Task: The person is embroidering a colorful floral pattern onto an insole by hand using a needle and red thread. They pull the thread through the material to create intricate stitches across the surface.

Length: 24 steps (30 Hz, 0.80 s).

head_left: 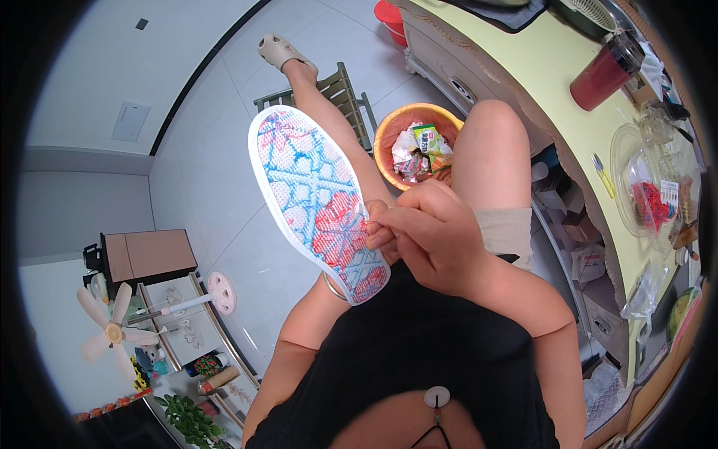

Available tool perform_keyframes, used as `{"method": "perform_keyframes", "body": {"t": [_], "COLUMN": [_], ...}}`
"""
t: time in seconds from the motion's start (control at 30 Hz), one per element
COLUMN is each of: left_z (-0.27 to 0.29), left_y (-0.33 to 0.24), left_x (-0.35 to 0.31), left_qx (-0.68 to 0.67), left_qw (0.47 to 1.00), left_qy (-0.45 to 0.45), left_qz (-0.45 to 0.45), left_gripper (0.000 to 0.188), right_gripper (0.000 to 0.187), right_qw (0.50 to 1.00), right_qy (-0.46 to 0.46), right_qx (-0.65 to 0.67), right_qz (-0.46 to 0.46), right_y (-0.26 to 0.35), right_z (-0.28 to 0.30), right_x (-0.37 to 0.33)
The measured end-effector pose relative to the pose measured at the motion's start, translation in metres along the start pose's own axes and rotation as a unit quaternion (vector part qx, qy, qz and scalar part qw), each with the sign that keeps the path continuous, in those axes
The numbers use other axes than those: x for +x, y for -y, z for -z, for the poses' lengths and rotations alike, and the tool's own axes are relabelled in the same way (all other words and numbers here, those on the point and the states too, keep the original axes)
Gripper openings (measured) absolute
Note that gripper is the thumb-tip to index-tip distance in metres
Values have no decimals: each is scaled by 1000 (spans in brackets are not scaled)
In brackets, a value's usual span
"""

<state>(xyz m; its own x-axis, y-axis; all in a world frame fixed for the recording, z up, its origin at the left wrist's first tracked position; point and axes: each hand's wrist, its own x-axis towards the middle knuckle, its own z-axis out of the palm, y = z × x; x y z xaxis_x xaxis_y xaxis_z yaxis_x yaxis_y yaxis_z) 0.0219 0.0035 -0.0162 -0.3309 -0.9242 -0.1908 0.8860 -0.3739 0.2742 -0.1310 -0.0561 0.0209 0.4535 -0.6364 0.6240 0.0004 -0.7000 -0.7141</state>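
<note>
Bin [384,146] w/ wrappers [426,142] nr stool [348,96], red tumbler [600,77] on yellow tbl [546,78].

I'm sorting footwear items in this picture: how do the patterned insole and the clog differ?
The insole is white with red and blue patterning; the clog is plain beige. The insole is a thin, flat piece, while the clog is a thick shoe with holes. The insole is up by the right hand; the clog is worn on a foot. Both have rounded ends.

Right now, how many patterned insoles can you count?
1 patterned insole, in front of the left leg, with the right hand at its edge; others may be hidden.
</note>
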Motion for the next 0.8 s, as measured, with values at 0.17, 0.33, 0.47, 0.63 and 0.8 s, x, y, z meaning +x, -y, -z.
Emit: {"method": "perform_keyframes", "body": {"t": [0.17, 0.33, 0.47, 0.63, 0.8], "left_z": [3, 2, 5, 2, 0], "left_y": [1, 1, 1, 3, 4], "left_x": [1, 2, 4, 3, 2], "left_qx": [-8, -12, -30, -22, -32], "left_qw": [1000, 1000, 999, 1000, 999], "left_qy": [-3, 0, 31, 18, 0], "left_qz": [6, 5, 18, 2, -3], "left_gripper": [25, 24, 24, 24, 23], "right_gripper": [18, 17, 18, 17, 17], "right_qw": [1000, 1000, 1000, 1000, 1000], "right_qy": [4, 7, 2, 2, 2], "right_qx": [-3, -1, -2, -9, -7], "right_qz": [3, 2, 6, 6, 10], "right_y": [0, 0, 0, 0, 0], "right_z": [2, 3, 2, 4, 4], "right_x": [0, -1, -1, -3, -4]}}
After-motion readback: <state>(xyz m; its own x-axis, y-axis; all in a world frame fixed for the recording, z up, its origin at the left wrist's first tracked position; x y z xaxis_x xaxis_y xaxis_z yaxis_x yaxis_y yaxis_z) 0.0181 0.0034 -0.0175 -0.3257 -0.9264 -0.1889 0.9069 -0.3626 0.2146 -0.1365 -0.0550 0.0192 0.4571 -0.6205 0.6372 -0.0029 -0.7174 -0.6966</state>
